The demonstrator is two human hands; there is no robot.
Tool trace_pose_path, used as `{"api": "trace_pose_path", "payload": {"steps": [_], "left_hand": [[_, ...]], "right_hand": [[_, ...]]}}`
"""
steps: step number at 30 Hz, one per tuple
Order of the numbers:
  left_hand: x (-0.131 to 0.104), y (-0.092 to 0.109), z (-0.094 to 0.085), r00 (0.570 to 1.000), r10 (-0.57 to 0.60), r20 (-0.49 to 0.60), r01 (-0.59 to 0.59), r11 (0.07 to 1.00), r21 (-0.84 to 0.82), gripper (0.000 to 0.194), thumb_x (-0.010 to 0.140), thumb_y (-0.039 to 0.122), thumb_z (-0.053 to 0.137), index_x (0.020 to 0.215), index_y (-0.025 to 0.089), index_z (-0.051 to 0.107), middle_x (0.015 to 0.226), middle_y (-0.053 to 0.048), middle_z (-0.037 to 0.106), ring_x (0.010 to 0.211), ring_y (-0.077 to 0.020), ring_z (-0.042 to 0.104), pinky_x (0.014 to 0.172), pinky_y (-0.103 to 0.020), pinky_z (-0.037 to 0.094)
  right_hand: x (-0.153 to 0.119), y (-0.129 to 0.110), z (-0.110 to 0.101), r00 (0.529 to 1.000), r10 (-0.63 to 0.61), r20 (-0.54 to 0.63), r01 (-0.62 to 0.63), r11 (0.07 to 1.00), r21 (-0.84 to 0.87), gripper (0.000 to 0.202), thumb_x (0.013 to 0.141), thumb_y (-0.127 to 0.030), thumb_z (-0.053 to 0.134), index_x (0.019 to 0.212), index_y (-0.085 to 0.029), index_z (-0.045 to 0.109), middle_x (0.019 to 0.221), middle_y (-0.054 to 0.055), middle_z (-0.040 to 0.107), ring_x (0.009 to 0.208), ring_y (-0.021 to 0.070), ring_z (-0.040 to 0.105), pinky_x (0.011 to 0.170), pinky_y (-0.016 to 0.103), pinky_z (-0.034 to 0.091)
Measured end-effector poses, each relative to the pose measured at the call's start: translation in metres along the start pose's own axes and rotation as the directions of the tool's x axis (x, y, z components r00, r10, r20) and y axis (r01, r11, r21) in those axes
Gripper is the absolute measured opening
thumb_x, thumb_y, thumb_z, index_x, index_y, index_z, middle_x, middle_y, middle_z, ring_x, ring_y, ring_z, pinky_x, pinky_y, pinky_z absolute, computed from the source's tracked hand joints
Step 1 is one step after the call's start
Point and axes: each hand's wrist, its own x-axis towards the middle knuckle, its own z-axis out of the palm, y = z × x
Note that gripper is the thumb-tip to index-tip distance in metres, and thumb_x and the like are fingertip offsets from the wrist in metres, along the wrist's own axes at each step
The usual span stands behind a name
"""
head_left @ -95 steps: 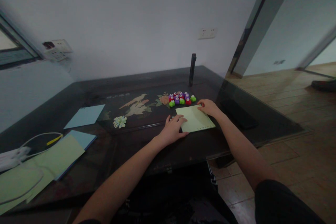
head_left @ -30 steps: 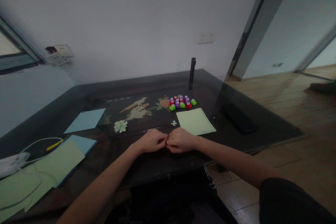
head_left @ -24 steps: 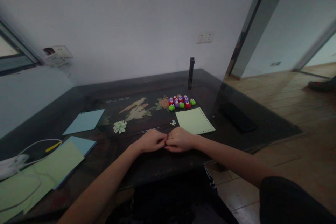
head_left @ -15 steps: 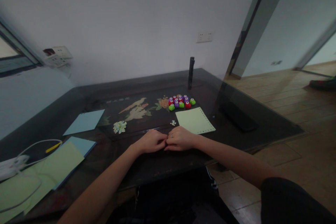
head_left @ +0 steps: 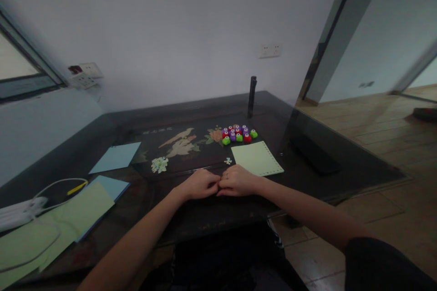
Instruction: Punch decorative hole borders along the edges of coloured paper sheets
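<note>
My left hand (head_left: 202,183) and my right hand (head_left: 238,180) rest at the dark table's (head_left: 218,218) near edge, fingertips touching. Both have curled fingers; whether anything small is between them is hidden. Just beyond my right hand lies a pale green sheet (head_left: 257,158) with holes along one edge. A few small puzzle pieces (head_left: 228,161) are left of that sheet. Behind it sit several red, purple and green toys with eye shapes (head_left: 239,137). A pile of pale puzzle pieces (head_left: 159,164) lies further left, beyond my left forearm.
A black upright object (head_left: 251,97) stands near the back edge. At the right lies a flat black object (head_left: 314,153). Blue sheets (head_left: 116,158), green sheets (head_left: 78,211), a white cable and a white power strip (head_left: 20,213) occupy the left side.
The view has shifted slightly, so the table and objects appear a little further right. My hands keep the same touching pose.
</note>
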Motion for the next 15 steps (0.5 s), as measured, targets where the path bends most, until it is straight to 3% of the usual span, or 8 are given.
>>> {"api": "trace_pose_path", "payload": {"steps": [15], "left_hand": [[0.0013, 0.0036, -0.0004, 1.0, 0.004, 0.003, -0.004, 0.998, 0.059, 0.021, 0.085, 0.021, 0.047, 0.07, 0.017, 0.06, 0.065, -0.002, 0.064, 0.056, -0.0111, 0.055, 0.055, -0.021, 0.033]], "right_hand": [[-0.0015, 0.0035, -0.0046, 0.999, 0.03, -0.022, -0.03, 1.0, 0.001, 0.04, 0.09, -0.049, 0.048, 0.073, -0.017, 0.065, 0.064, 0.003, 0.066, 0.059, 0.0134, 0.057, 0.054, 0.026, 0.031]]}}
